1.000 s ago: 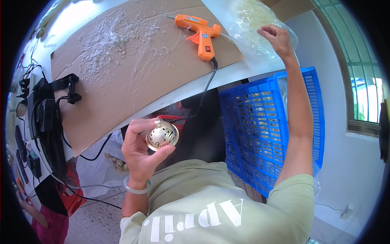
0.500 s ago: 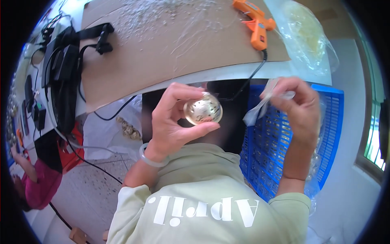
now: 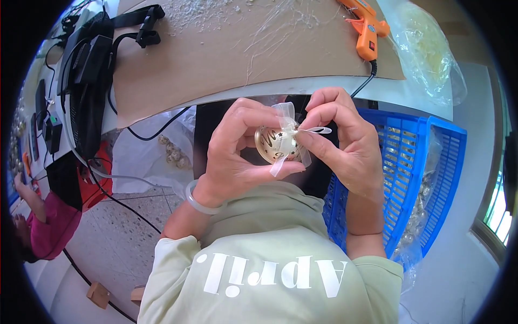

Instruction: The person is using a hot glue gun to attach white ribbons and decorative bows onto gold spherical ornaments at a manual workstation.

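In front of my chest, my left hand (image 3: pixel 232 137) is closed round a shiny pale-gold bell-like ornament (image 3: pixel 268 141) with small star shapes and dark lettering. A sheer white ribbon bow (image 3: pixel 285 112) lies against the ornament's right side, its tails hanging over the surface. My right hand (image 3: pixel 342 140) pinches the bow's thin white ribbon loop (image 3: pixel 318 130) between thumb and fingers, right beside the ornament. Whether the bow is fastened to the ornament cannot be made out.
An orange glue gun (image 3: pixel 368 35) lies on a cardboard sheet (image 3: pixel 216 67) strewn with glue strands. Blue plastic baskets (image 3: pixel 421 162) stand at my right, with bagged gold ornaments between. A clear bag (image 3: pixel 426 54) sits far right. At far left is another person's sleeve (image 3: pixel 54 227).
My right hand has come left with the ribbon, bringing the bow against the ornament. The ornament has turned in my left hand, showing different lettering.
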Demonstrator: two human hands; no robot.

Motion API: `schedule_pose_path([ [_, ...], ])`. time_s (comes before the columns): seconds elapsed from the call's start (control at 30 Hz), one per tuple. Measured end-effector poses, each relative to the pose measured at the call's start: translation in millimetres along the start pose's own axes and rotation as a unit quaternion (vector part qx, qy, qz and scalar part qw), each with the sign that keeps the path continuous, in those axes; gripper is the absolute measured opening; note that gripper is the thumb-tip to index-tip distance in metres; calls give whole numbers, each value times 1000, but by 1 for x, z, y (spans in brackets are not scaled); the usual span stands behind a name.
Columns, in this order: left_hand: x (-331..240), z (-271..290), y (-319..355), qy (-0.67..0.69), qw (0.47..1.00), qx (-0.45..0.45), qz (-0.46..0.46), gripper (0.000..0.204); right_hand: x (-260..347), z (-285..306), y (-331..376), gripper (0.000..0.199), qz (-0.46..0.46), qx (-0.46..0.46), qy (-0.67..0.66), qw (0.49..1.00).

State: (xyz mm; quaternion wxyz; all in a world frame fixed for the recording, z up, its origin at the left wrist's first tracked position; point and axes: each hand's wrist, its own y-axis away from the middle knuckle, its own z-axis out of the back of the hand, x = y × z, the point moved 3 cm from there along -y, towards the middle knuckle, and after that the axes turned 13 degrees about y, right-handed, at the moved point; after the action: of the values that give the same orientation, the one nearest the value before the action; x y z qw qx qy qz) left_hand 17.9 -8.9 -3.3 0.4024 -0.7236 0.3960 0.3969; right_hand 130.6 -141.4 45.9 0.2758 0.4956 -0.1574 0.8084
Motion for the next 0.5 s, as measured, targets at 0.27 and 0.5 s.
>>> schedule_pose_path([
  [0.27,1,-2,-1,-8,1000,-1,1,53,3,-2,-1,18,-9,-28,33,999],
  [0.5,3,0,0,23,999,-19,11,53,28,-8,32,20,156,-180,395,887],
])
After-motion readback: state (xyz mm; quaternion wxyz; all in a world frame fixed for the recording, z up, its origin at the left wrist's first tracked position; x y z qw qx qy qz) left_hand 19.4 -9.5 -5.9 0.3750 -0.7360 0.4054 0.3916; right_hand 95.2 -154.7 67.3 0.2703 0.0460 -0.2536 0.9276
